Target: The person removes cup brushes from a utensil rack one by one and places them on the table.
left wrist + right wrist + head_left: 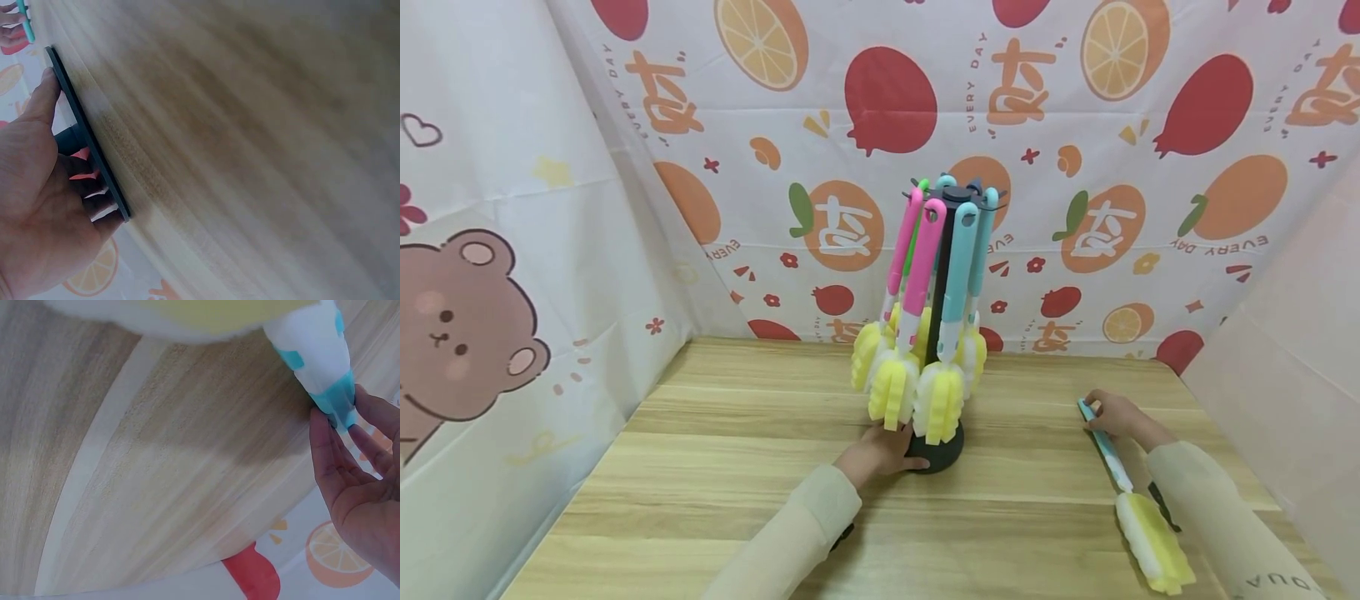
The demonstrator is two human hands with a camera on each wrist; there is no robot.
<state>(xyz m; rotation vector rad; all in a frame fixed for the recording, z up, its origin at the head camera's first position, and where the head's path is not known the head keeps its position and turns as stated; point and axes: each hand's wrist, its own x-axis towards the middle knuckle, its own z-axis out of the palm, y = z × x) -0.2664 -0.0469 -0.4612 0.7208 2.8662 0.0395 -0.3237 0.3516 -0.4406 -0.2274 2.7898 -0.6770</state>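
A black rotating stand (936, 333) stands upright on the table, with several sponge bottle brushes hanging by their handles from its top. Among them are a pink-handled brush (919, 267) and a teal-handled one (957, 267), sponge heads downward. My left hand (880, 452) grips the stand's round base (87, 131), thumb at one side and fingers at the other, around the post. Over on the right, my right hand (1118, 414) pinches the handle end of another teal and white bottle brush (319, 356). Its yellow and white sponge head (1152, 542) points toward me.
The wood-grain table (715, 467) ends at a fruit-printed cloth (760, 200) behind the stand. A white cloth with a bear print (475, 325) hangs on the left, and a pale cloth (1285, 333) on the right.
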